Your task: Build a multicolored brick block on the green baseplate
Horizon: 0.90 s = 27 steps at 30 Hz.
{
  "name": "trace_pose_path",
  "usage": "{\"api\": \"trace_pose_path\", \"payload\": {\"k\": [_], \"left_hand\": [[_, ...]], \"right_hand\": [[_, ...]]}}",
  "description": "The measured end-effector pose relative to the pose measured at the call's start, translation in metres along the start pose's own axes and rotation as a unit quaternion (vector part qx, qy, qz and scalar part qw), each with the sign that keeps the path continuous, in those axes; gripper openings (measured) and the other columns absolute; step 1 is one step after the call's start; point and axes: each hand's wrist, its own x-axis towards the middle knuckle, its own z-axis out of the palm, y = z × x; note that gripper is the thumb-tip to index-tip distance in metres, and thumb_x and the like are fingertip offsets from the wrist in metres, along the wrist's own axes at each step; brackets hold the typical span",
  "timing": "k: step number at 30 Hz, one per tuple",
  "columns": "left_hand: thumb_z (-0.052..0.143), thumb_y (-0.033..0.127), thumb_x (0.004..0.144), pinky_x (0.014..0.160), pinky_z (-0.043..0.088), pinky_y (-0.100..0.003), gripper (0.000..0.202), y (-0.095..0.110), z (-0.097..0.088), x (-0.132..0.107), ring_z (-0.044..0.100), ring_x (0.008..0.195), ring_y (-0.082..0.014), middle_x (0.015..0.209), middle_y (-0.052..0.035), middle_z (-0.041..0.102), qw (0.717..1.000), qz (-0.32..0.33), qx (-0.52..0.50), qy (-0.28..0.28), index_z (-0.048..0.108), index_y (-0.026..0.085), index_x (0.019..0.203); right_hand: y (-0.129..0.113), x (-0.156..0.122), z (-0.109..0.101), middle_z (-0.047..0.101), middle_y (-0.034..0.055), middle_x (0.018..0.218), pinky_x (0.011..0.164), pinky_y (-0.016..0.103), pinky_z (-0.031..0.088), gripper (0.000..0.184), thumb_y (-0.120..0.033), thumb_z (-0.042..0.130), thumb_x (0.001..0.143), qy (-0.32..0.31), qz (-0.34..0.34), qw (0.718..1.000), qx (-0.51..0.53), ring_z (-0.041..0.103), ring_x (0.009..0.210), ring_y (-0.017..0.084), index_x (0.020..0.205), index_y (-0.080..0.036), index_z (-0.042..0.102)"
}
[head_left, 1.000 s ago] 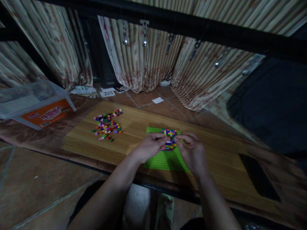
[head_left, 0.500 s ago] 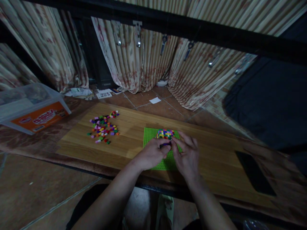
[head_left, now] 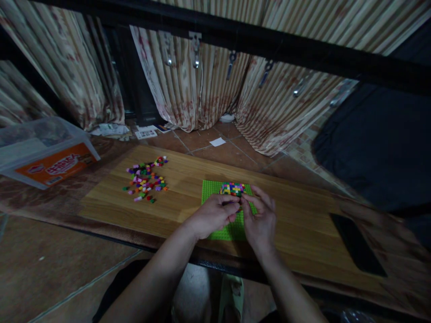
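Observation:
A bright green studded baseplate [head_left: 229, 232] lies on the wooden board, partly covered by my hands. Toward its far side stands a block of multicoloured toy bricks [head_left: 232, 187], set closely together. Over the plate, at the near side of these bricks, my left hand [head_left: 215, 216] is closed with thumb and forefinger pinched. My right hand [head_left: 261, 220] meets it from the right, its thumb and forefinger also brought together at the bricks. Whatever is between the fingertips is too small and hidden to name. Loose coloured bricks [head_left: 145, 181] are scattered to the left.
The wooden board [head_left: 182, 179] rests on a brown cloth-covered surface. At far left stands a clear plastic box [head_left: 67, 134] with an orange label. A dark flat rectangular object [head_left: 358, 244] lies on the right. Beyond hang striped curtains [head_left: 208, 89].
Both hands stay at the bricks, their fingertips shifting slightly. A dark purple bit seen between the left fingers earlier is now hidden. The loose bricks look unchanged.

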Motion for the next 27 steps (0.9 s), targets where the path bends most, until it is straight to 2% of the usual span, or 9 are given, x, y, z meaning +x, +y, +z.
{"api": "trace_pose_path", "payload": {"k": [8, 18, 23, 27], "left_hand": [[0.057, 0.032, 0.083, 0.04, 0.019, -0.017, 0.027, -0.001, -0.001, 0.002, 0.031, 0.04, -0.003, 0.054, 0.006, 0.046, 1.0, -0.004, 0.013, -0.008, 0.064, 0.013, 0.101], [0.057, 0.032, 0.084, 0.038, 0.018, -0.017, 0.033, 0.002, -0.004, 0.001, 0.03, 0.039, -0.0036, 0.054, 0.0064, 0.045, 0.999, -0.02, 0.028, 0.011, 0.061, 0.015, 0.112], [0.059, 0.034, 0.083, 0.039, 0.019, -0.017, 0.033, 0.0, -0.004, 0.003, 0.032, 0.04, -0.0033, 0.055, 0.0058, 0.046, 0.999, -0.014, 0.037, 0.014, 0.062, 0.014, 0.109], [0.06, 0.034, 0.083, 0.039, 0.019, -0.017, 0.036, 0.001, -0.004, 0.003, 0.033, 0.04, -0.003, 0.055, 0.0058, 0.047, 0.999, -0.018, 0.044, 0.02, 0.062, 0.016, 0.114]], "right_hand": [[0.0, 0.002, -0.001, 0.061, 0.0089, 0.117, 0.095, 0.046, 0.042, 0.016, -0.03, 0.053, 0.088, -0.017, 0.016, 1.0, 0.02, 0.054, 0.112, 0.024, 0.086, -0.023, 0.068], [0.001, 0.007, -0.007, 0.06, 0.0083, 0.118, 0.097, 0.045, 0.039, 0.011, -0.029, 0.057, 0.085, -0.067, 0.03, 0.997, 0.026, 0.052, 0.111, 0.024, 0.088, -0.023, 0.066], [-0.001, 0.01, -0.01, 0.06, 0.0077, 0.117, 0.098, 0.043, 0.039, 0.012, -0.031, 0.058, 0.085, -0.051, 0.033, 0.997, 0.048, 0.053, 0.111, 0.023, 0.086, -0.022, 0.064], [-0.001, 0.012, -0.01, 0.067, 0.0044, 0.096, 0.084, 0.036, 0.047, 0.015, -0.034, 0.057, 0.086, -0.014, 0.085, 0.987, 0.134, 0.062, 0.091, 0.02, 0.089, -0.021, 0.064]]}}
